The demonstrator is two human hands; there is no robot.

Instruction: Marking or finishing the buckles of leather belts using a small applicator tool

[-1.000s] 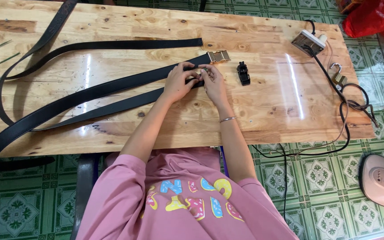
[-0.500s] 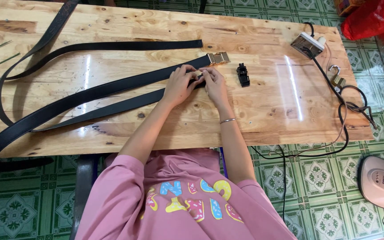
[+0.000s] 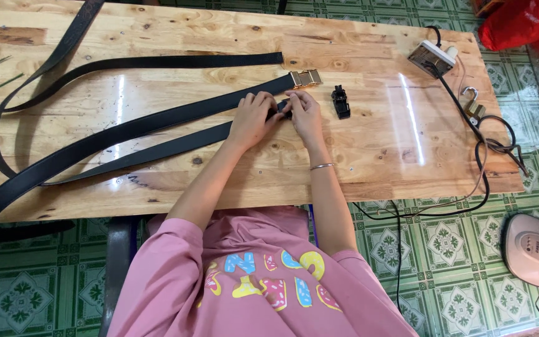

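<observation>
Both hands meet near the middle of the wooden table (image 3: 369,156), over the free end of a black belt (image 3: 157,150). Left hand (image 3: 254,118): fingers curled down onto the belt end, pressing it to the board. Right hand (image 3: 305,115): fingertips pinched on the same end, touching the left-hand fingers; thin metal bangle (image 3: 321,166) at the wrist. Both grips clamped on the belt end. What sits between the fingertips is hidden.

The strap runs from the grips down-left across the table, loops off the left edge and comes back as an upper run ending in a gold buckle (image 3: 305,78), just above and apart from the hands.

Small black clip part (image 3: 340,102) lies just right of the right hand, not touched.

Second black belt (image 3: 176,62) lies farther back, its squared end near table centre, and curves round the left side. A third dark strap (image 3: 76,34) crosses the far left corner.

Counts: belts or straps 3; gold buckles 1; black clips 1.

White power strip (image 3: 433,57) at the far right corner, black cable (image 3: 478,156) trailing off the right edge. Metal hook (image 3: 469,93) near it. Red bag (image 3: 519,25) on the green tiled floor (image 3: 444,249), top right. Pink rounded appliance (image 3: 531,249) on the floor, lower right.
</observation>
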